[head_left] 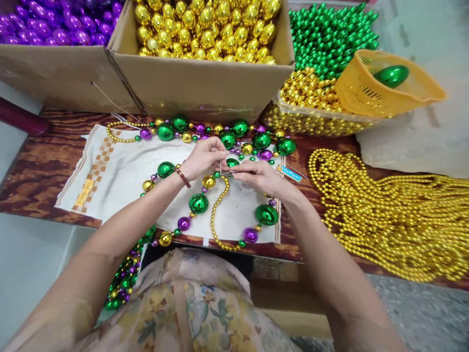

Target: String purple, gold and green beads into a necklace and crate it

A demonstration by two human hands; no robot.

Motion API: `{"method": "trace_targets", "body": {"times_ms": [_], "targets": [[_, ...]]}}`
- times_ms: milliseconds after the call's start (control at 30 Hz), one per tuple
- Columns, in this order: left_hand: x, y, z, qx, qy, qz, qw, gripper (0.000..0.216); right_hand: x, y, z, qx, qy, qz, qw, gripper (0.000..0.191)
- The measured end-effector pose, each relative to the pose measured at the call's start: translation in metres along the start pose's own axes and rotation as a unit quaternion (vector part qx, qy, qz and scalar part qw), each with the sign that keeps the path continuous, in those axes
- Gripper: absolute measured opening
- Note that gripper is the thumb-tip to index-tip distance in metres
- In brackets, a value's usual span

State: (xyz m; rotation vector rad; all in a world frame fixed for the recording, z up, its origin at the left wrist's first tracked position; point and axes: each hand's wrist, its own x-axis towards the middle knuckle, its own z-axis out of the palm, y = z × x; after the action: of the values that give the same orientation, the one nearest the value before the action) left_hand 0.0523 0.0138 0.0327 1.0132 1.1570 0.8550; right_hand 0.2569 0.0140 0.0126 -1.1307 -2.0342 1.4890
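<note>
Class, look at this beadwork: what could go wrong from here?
The tilted yellow basket might spill its large green bead. The gold bead chain curves close to the table's front edge, so it could slip over. The left forearm passes above strung beads and might catch them.

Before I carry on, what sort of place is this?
Probably a small bead-jewelry workshop: loose gold beads fill a cardboard box, a strand of green, purple and gold beads lies on a white cloth, and gold bead strings are heaped at the right.
</note>
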Motion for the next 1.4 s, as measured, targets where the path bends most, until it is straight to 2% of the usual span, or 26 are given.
{"method": "trace_targets", "body": {"times_ms": [233,700,900,1000,1100,1167,1233,1300,1400], "targets": [[0.003,-0.003,0.002,0.001,-0.002,-0.004,1.000,0.017,0.004,0.006,-0.002,0.005,0.005,0.022,1.000,0.030],[0.004,-0.005,0.005,0.017,0.011,0.002,1.000,0.018,0.006,0.015,-0.001,0.004,0.013,-0.018,1.000,0.024],[0.010,-0.011,0.005,0.016,0.035,-0.002,0.999,0.019,0.013,0.020,0.008,-0.009,0.053,-0.033,0.998,0.022],[0.010,-0.011,0.002,0.005,0.055,-0.007,0.998,0.017,0.000,0.024,-0.010,0.004,0.104,-0.016,0.994,0.023],[0.007,-0.009,-0.005,-0.001,0.062,0.003,0.998,0.018,-0.033,0.037,-0.045,0.012,0.194,0.035,0.980,0.031],[0.003,-0.007,-0.007,0.001,0.058,0.017,0.998,0.019,-0.057,0.050,-0.064,-0.013,0.222,0.091,0.971,0.035],[0.000,-0.002,-0.004,0.009,0.043,0.030,0.999,0.019,-0.073,0.063,-0.069,-0.066,0.216,0.143,0.964,0.033],[-0.004,0.007,0.008,0.023,0.017,0.043,0.999,0.018,-0.075,0.072,-0.063,-0.145,0.203,0.163,0.955,0.027],[-0.010,0.025,0.035,0.046,-0.034,0.072,0.996,0.015,-0.064,0.074,-0.046,-0.280,0.192,0.132,0.931,0.025]]}}
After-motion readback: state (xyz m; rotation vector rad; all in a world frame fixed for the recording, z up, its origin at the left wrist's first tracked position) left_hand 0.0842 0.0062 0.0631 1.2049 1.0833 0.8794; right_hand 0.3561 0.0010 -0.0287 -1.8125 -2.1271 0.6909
